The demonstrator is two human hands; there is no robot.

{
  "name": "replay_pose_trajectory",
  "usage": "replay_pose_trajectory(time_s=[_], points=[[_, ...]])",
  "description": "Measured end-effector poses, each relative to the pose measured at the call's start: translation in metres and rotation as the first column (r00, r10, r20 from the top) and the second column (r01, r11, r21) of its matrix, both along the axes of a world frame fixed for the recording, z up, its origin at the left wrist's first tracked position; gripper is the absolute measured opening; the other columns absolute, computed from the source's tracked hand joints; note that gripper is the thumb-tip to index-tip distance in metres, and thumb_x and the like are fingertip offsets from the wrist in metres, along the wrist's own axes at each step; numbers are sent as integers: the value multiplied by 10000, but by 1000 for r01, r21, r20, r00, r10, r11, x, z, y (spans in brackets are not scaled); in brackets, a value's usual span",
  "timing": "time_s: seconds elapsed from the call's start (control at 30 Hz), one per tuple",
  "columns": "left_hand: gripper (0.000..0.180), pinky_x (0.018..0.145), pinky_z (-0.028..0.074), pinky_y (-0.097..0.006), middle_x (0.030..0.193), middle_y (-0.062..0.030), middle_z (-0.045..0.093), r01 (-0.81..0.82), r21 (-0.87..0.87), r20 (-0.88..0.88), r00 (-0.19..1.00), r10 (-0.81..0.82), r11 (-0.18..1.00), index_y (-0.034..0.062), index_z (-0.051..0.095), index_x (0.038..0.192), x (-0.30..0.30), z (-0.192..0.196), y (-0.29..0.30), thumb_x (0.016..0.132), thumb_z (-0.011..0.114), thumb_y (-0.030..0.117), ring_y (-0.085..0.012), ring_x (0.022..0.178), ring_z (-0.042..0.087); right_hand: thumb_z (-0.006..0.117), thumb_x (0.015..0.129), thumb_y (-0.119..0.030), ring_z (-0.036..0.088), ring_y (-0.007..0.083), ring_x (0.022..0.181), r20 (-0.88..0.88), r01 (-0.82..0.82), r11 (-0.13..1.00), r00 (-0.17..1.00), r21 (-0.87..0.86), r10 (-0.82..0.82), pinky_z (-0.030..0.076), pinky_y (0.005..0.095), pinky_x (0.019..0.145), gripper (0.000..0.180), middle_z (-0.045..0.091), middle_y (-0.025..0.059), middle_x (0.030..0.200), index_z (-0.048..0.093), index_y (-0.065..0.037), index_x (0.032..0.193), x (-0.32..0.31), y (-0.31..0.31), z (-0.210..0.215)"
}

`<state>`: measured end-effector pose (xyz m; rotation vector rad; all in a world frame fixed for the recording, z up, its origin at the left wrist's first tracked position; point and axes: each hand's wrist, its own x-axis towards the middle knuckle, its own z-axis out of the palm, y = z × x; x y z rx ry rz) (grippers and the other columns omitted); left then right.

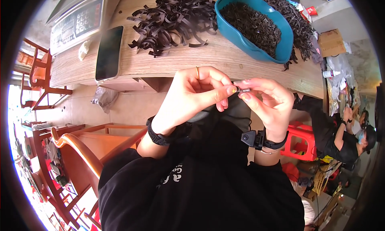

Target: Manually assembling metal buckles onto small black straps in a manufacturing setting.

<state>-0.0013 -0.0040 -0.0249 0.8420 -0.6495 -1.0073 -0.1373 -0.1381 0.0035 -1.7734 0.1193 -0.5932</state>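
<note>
My left hand (197, 92) and my right hand (269, 104) meet just in front of the table's near edge. Between their fingertips is a small dark piece (244, 90) with a greyish, shiny part. The fingers partly cover it, so its exact kind cannot be told. Thumb and fingers of each hand pinch it. Beyond my hands, a loose heap of dark brown flat strips (172, 20) lies on the wooden table (200, 56). To its right stands a teal plastic basin (246, 46), holding many short dark pieces (252, 26).
More dark pieces (298, 30) are heaped right of the basin. A black phone (109, 54) and a scale with a keypad (78, 24) occupy the table's left. A wooden chair (80, 150) stands left of me, a red stool (300, 140) right. Another person (347, 140) sits farther right.
</note>
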Motion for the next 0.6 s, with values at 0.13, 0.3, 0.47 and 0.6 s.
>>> replay_pose_trajectory(time_s=[0.13,0.3,0.47,0.6], points=[[84,593,501,-219,755,-60,637,6,-51,18,1000,-5,999,-19,613,897,-4,-6,-3,843,637,40,-86,649,600,643,787,71,589,96,728,17,33,999,999,-36,-33,466,200,635,195,665,106,940,633,40,979,-1,0,-4],[96,618,517,-240,773,-80,634,-3,-40,23,1000,4,999,-29,593,911,-7,-5,-6,847,626,36,-119,664,613,618,813,65,591,106,784,27,86,996,996,-8,-85,464,196,648,182,619,96,958,623,49,995,2,2,-6],[91,620,522,-255,766,-93,626,-1,-38,32,1000,2,999,-36,578,901,-5,-6,-6,848,617,25,-148,665,622,580,851,44,562,92,795,-5,97,994,995,46,-96,451,195,657,160,566,72,971,617,44,1006,4,3,-5],[102,613,514,-242,764,-78,626,1,-47,41,999,1,999,-31,584,917,-6,-8,-7,859,613,49,-122,671,607,558,884,-12,542,78,772,-57,80,997,995,10,-79,433,197,653,140,576,64,967,619,35,1002,4,2,-5]])
